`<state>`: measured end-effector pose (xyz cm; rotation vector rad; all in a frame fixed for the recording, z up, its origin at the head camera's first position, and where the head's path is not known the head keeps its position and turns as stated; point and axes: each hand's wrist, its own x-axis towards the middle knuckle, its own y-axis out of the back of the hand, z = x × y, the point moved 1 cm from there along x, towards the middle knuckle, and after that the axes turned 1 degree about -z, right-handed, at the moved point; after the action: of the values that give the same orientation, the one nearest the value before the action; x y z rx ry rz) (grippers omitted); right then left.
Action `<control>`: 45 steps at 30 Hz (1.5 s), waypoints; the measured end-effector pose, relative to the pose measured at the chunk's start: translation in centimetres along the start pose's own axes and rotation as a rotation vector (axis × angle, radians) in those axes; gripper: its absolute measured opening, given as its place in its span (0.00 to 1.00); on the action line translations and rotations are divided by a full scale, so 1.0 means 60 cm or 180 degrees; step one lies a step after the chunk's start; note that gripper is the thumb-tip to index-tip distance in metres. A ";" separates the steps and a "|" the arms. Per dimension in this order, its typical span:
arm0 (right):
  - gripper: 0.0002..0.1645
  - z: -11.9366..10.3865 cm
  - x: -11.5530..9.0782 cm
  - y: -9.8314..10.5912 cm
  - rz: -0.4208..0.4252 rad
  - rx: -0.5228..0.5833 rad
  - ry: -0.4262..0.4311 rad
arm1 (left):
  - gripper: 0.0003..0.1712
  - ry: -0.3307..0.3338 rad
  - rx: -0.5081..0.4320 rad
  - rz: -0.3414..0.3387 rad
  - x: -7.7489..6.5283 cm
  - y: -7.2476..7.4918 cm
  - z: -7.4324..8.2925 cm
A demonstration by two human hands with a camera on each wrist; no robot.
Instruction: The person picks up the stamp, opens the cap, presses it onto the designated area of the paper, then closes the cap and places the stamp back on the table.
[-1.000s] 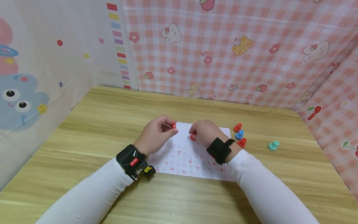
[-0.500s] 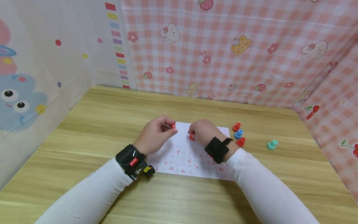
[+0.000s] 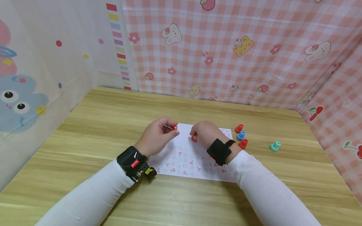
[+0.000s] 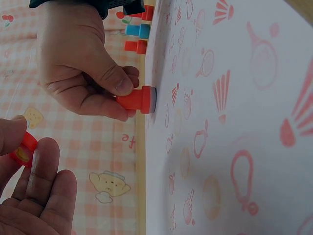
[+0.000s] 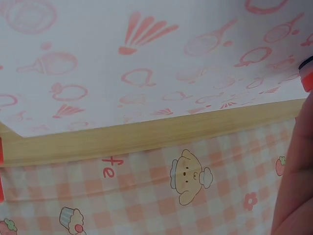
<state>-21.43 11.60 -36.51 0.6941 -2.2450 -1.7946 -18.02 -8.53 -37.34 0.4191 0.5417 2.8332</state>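
Observation:
My right hand (image 3: 207, 133) pinches a red toy stamp (image 4: 139, 100) by its handle. The stamp's dark-rimmed face is against or very close to a white sheet of paper (image 3: 185, 133); I cannot tell whether it touches. Red and pink prints of shuttlecocks and rackets cover much of the sheet, while its far left part is plain. To the left, my left hand (image 3: 155, 135) holds a small red cap (image 4: 25, 149), yellowish inside, between thumb and fingers above the paper's edge. In the right wrist view only part of the stamp (image 5: 306, 74) shows.
Right of the paper stand a red stamp (image 3: 239, 128), a blue stamp (image 3: 241, 135) and another red stamp (image 3: 243, 143) in a row. A teal stamp (image 3: 275, 146) is farther right on the wooden table (image 3: 127, 110). Patterned cloth (image 3: 215, 47) hangs behind.

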 end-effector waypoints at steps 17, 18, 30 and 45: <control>0.11 0.002 0.000 0.000 -0.0009 0.0138 -0.0015 | 0.09 -0.0002 0.0042 0.0007 -0.001 0.001 0.002; 0.11 0.002 0.000 0.000 -0.0011 0.0144 -0.0015 | 0.09 -0.0003 0.0045 0.0008 -0.001 0.001 0.002; 0.11 0.002 0.002 0.000 -0.0048 0.0140 -0.0043 | 0.09 -0.0010 0.0040 0.0001 -0.002 0.000 0.004; 0.11 0.002 0.000 -0.001 0.0030 0.0134 0.0041 | 0.09 -0.0022 0.0053 0.0003 -0.001 0.000 0.001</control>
<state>-21.45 11.68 -36.61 0.6994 -2.2802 -1.7382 -17.97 -8.53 -37.30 0.4319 0.5641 2.8290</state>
